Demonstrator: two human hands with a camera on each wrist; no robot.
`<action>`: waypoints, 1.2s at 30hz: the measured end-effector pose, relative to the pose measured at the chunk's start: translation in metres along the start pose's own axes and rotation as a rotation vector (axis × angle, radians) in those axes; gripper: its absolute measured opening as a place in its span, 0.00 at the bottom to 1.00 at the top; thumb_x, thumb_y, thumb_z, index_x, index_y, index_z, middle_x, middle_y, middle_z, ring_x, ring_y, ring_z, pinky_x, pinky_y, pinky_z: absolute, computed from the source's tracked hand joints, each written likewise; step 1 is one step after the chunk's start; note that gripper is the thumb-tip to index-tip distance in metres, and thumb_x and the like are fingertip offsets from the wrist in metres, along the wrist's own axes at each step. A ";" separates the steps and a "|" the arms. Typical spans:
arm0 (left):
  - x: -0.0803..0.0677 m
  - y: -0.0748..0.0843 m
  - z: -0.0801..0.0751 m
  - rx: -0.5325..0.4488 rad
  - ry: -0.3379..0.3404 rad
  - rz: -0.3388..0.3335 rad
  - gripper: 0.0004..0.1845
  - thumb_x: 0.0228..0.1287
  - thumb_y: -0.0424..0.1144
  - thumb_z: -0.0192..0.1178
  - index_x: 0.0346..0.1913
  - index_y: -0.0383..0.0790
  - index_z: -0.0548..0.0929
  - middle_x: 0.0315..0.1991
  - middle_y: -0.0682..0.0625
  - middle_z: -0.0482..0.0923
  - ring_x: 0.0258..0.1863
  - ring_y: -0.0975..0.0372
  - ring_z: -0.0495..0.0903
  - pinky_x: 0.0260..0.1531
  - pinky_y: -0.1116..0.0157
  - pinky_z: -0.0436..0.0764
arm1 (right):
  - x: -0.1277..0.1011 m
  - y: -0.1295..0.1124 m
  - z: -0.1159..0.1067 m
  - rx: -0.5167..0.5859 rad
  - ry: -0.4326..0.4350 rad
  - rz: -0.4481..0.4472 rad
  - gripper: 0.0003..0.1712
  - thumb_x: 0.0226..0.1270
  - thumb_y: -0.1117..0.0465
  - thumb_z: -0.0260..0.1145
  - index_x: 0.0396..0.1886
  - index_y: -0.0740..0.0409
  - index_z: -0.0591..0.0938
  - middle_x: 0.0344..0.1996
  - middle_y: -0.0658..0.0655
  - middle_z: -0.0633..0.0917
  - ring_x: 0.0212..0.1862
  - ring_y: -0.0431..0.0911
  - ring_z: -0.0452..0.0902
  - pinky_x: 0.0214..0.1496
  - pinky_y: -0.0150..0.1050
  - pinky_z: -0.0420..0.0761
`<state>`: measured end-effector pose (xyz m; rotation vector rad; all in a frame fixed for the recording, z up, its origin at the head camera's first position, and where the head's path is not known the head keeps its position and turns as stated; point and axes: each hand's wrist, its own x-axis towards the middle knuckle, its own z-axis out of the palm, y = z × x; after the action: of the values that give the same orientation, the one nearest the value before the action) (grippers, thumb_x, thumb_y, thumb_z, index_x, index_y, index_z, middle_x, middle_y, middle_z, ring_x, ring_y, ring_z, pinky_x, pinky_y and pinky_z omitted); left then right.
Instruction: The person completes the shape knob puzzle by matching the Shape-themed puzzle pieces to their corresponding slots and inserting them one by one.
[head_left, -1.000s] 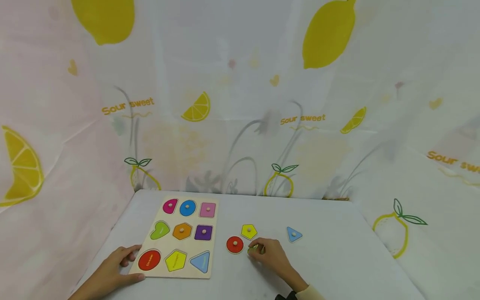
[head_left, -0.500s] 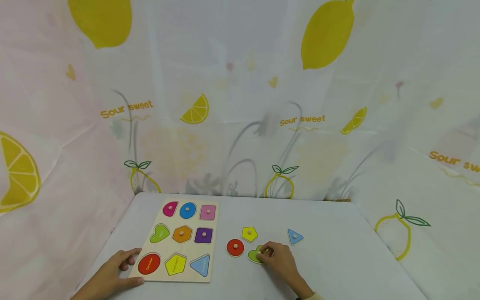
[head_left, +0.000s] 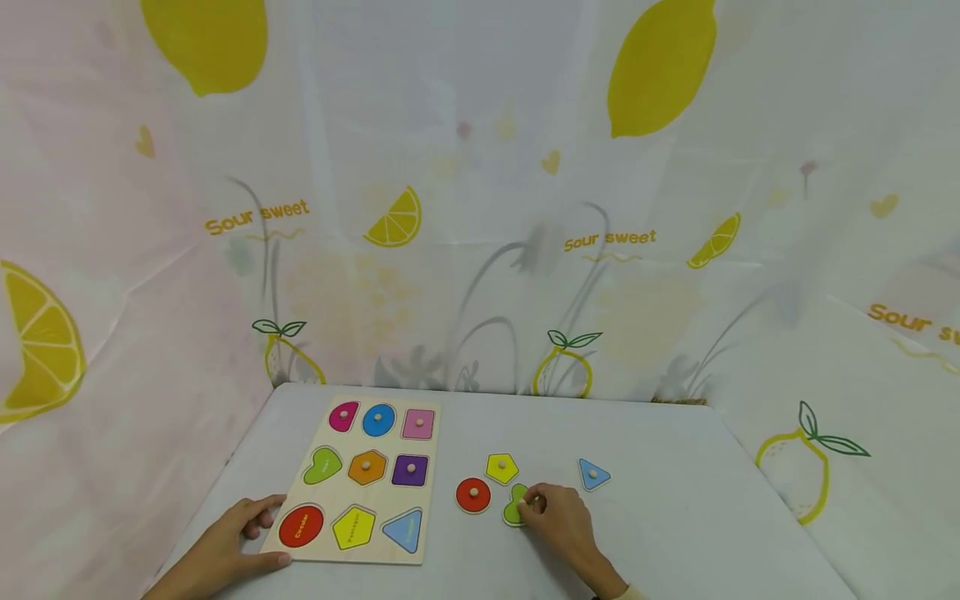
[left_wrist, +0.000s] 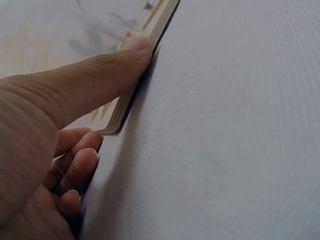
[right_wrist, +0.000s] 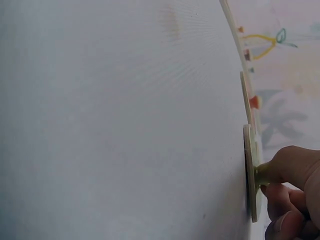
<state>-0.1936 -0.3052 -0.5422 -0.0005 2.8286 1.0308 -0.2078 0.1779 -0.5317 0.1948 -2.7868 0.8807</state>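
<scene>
“Green heart piece (head_left: 513, 510): count, place?”
“One, pinched by the right hand (head_left: 558, 517); red disc (head_left: 472, 502) just beside it at nine o'clock.”
“Left hand (head_left: 229, 542)?”
“Loosely spread, touching the board (head_left: 386, 494).”
“Totals?”
“One board, five seated pieces (head_left: 367, 472), four loose.”

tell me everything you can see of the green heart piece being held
The green heart piece is flat and thin, with a green face and a pale, wood-like edge. The right hand pinches its small knob, mostly covering it, and hides one side of the face. It is face up, in the head view right of the red circle and below the yellow pentagon; whether it touches the white table is unclear.
</scene>
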 end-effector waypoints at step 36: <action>-0.004 0.003 -0.002 -0.068 0.002 0.008 0.56 0.38 0.54 0.85 0.70 0.29 0.72 0.43 0.49 0.70 0.44 0.56 0.68 0.39 0.67 0.76 | 0.036 -0.025 0.015 0.084 -0.056 -0.248 0.06 0.64 0.57 0.76 0.31 0.53 0.88 0.17 0.39 0.75 0.21 0.31 0.65 0.23 0.29 0.66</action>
<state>-0.1896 -0.3042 -0.5387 0.0030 2.7963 1.1282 -0.2399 0.1462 -0.5214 0.5724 -2.6989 0.9415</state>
